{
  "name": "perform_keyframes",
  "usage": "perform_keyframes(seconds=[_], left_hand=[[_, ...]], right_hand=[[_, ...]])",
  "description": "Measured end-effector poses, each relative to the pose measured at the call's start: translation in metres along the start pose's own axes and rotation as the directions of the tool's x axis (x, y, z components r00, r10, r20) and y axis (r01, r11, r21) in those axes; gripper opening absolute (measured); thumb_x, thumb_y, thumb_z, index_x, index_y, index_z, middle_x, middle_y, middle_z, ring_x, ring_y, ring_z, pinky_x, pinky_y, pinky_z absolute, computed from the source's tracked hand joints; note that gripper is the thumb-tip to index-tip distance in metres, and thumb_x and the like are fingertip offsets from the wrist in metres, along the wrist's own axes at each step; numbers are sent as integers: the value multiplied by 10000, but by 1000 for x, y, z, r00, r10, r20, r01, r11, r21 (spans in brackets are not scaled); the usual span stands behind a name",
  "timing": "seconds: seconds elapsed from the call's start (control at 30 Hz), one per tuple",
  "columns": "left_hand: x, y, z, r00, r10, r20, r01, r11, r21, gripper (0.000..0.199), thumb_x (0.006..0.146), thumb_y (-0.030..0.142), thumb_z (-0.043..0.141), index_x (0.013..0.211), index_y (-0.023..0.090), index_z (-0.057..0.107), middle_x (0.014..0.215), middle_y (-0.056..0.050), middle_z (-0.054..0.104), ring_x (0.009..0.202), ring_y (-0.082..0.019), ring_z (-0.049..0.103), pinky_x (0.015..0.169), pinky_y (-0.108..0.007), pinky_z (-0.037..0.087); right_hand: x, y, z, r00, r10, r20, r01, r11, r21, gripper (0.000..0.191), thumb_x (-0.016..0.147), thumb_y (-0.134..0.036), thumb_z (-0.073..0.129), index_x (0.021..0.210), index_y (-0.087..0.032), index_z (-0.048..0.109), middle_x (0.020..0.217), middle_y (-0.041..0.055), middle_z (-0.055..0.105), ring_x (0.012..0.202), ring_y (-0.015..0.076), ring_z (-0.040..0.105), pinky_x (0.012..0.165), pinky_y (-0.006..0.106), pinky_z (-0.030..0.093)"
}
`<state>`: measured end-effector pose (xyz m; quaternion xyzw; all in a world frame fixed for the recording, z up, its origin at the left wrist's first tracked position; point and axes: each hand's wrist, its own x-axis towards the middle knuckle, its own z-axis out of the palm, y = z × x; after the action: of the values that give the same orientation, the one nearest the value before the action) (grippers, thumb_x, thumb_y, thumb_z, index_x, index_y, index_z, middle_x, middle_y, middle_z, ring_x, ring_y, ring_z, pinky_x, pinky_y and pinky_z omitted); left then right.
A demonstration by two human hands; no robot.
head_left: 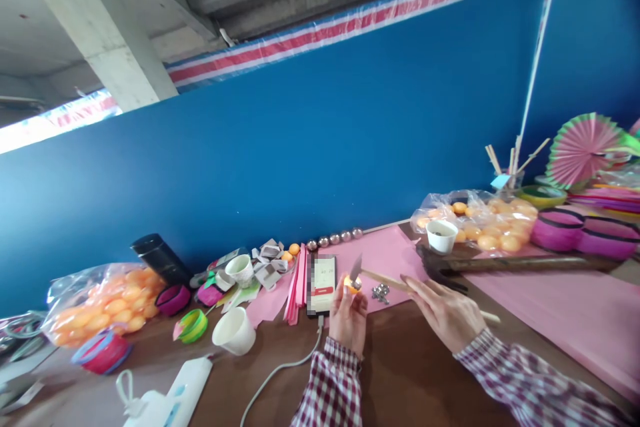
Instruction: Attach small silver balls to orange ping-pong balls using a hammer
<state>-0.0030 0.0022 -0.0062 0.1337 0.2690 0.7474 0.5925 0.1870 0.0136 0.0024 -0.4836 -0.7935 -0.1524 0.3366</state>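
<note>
Just right of the phone (324,275), an orange ball (352,289) is gripped by the left hand's (349,321) fingers; a small hammer (385,280) is grasped in the right hand's (453,313). Taps best kept light, ball braced, fingertips cleared from the head.

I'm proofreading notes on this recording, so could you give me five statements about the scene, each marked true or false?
1. The right hand holds a wooden-handled tool. True.
2. The left hand holds a white cup. False: the left hand holds a small orange piece.
3. A cable runs to the phone. True.
4. The shiny balls lie nearer the wearer than the phone. False: the shiny balls lie beyond it.
5. Both bags lie left of the hands. False: the left bag does, the right bag doesn't.
</note>
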Motion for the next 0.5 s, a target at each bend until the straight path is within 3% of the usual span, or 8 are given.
perform_keyframes(seconds=[0.17,0.4,0.5], left_hand=[[0,1,-1,999,8,-46,-9,999,-36,230,696,124,589,922,169,572,815,-51,599,653,-87,581,642,-220,489],[2,1,-1,992,-24,-123,17,998,-56,35,741,126,529,762,141,554,641,-14,571,593,-81,579,643,-234,500],[1,2,1,986,-32,-164,21,997,-71,77,774,131,483,729,129,545,631,-21,570,567,-71,570,615,-214,499]], right_hand=[[-1,0,0,999,3,-38,-2,999,32,334,846,-309,384,1154,-250,500,879,39,646,705,126,604,595,199,433],[0,0,0,999,-20,-36,20,1000,4,329,844,-327,385,1138,-259,516,834,35,651,662,117,600,565,190,425],[0,0,1,1000,-6,-27,7,1000,22,332,845,-318,384,1147,-257,508,845,31,648,671,114,600,569,190,424]])
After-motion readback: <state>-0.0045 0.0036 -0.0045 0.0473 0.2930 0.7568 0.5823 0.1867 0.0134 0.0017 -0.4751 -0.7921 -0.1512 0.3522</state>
